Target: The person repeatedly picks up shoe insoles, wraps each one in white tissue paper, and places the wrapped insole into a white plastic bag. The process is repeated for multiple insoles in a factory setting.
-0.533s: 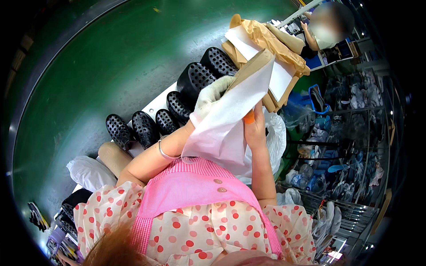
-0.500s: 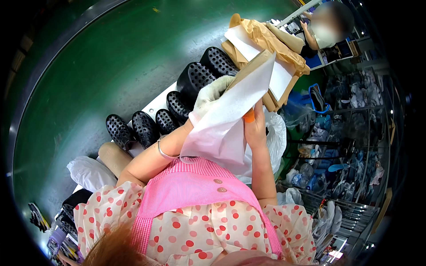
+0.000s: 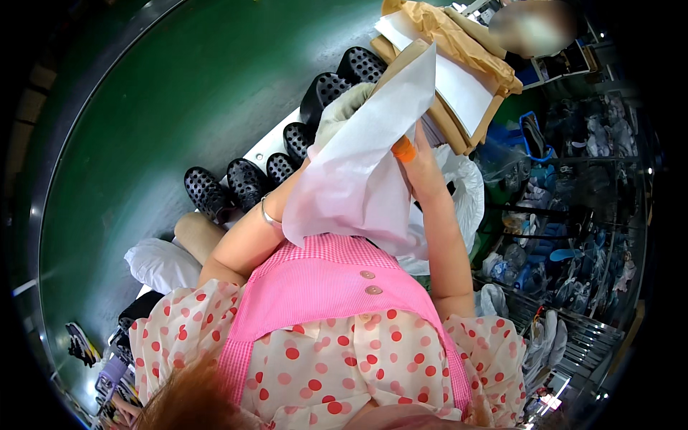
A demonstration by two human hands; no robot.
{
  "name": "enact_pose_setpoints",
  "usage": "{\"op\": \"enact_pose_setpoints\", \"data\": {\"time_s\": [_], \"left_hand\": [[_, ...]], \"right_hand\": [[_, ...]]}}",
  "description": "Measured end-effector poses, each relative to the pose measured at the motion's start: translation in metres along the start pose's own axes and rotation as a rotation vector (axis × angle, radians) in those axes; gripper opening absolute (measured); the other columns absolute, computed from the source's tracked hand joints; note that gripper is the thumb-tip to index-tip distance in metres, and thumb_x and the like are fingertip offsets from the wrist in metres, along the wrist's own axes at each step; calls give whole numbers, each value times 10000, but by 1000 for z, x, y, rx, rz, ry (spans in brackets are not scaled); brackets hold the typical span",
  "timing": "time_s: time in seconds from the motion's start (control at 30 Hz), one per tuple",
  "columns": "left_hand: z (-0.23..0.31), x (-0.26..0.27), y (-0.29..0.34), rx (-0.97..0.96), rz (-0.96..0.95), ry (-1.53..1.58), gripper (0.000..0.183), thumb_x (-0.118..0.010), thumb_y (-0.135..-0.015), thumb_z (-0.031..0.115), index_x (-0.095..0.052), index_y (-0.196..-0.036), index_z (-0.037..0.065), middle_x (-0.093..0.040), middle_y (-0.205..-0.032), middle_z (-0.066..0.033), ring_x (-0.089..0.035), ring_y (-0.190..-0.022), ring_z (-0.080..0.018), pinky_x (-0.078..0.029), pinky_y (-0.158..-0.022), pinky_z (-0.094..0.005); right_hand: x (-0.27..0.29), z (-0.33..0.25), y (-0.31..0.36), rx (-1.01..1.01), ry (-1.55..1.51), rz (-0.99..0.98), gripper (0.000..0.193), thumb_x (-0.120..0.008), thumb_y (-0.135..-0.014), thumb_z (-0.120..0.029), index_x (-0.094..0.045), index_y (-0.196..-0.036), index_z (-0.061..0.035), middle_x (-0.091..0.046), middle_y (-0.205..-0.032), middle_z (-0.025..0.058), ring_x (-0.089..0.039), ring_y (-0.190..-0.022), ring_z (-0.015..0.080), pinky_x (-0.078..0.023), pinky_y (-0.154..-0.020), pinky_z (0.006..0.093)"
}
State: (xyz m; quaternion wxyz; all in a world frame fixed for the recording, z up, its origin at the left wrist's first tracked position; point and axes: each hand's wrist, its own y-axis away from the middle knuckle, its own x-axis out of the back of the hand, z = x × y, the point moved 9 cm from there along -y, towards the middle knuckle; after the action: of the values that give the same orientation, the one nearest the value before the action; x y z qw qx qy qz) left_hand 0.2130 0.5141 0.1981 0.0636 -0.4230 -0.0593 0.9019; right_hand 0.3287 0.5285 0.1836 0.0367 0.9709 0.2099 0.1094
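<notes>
A thin white paper sheet (image 3: 362, 161) hangs slanted before my chest, with a brown paper or card layer (image 3: 399, 63) behind its upper left edge. My left hand (image 3: 341, 115), in a white glove, is closed on the left side of these layers. My bare right hand (image 3: 424, 172) is at the sheet's right edge, an orange finger cover (image 3: 403, 149) on one digit. Its fingers look closed on the sheet, though the paper hides some of them. The sheet's lower part drapes loosely toward my pink apron (image 3: 322, 294).
Black perforated clogs (image 3: 247, 183) stand in a row on a white board (image 3: 266, 147). Ahead lies a stack of white sheets (image 3: 466, 100) in brown wrapping (image 3: 437, 29). A white plastic bag (image 3: 466, 186) sits beside my right arm. Racks of bagged items (image 3: 566, 251) line the right. Another person is at the upper right.
The view has shifted, so the clogs and paper stack appear higher and farther right. The loose lower part of the white sheet spreads wider. Both hands stay at the sheet.
</notes>
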Motion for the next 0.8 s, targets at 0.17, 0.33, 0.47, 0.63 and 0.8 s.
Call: {"op": "enact_pose_setpoints", "data": {"time_s": [0.17, 0.33, 0.47, 0.63, 0.8], "left_hand": [[4, 13, -5, 11, 14, -76, 337, -604, -914, 265, -582, -1126, 3, -640, -1007, -53, -608, -892, -122, -494, -780, -258], [35, 59, -36, 69, 208, -579, 408, -602, -900, 337, -587, -1128, 0, -645, -1010, -88, -613, -912, -153, -493, -806, -276], [58, 31, -41, -37, 171, -982, 510, -690, -803, 417, -607, -1110, 19, -636, -966, -114, -621, -887, -192, -498, -810, -305], [85, -8, -58, -430, 272, -1550, 411, -686, -818, 284, -607, -1095, -9, -633, -955, -103, -621, -890, -192, -505, -811, -293], [85, -7, -62, -483, 282, -1497, 253, -685, -818, 216, -659, -1015, 58, -640, -948, -75, -634, -882, -187, -511, -790, -295]], "right_hand": [[-16, 15, -15, -82, -348, -110, 828, -703, -842, -360, -249, -1466, -58, -481, -1349, 127, -485, -1216, 244, -375, -1013, 322], [2, 10, -21, -91, 1, 78, 950, -755, -772, -398, -220, -1470, -38, -484, -1337, 175, -490, -1225, 278, -392, -1008, 350], [16, -11, -24, 18, 383, 218, 1082, -801, -686, -428, -180, -1468, -9, -475, -1315, 248, -488, -1220, 360, -406, -1001, 397], [9, -24, -25, 101, 757, 285, 1114, -803, -661, -440, -172, -1463, 6, -454, -1299, 287, -473, -1197, 425, -398, -1002, 447], [10, -28, -25, 117, 804, 289, 1105, -800, -665, -446, -188, -1460, 16, -458, -1303, 286, -466, -1214, 413, -386, -1016, 437]]}}
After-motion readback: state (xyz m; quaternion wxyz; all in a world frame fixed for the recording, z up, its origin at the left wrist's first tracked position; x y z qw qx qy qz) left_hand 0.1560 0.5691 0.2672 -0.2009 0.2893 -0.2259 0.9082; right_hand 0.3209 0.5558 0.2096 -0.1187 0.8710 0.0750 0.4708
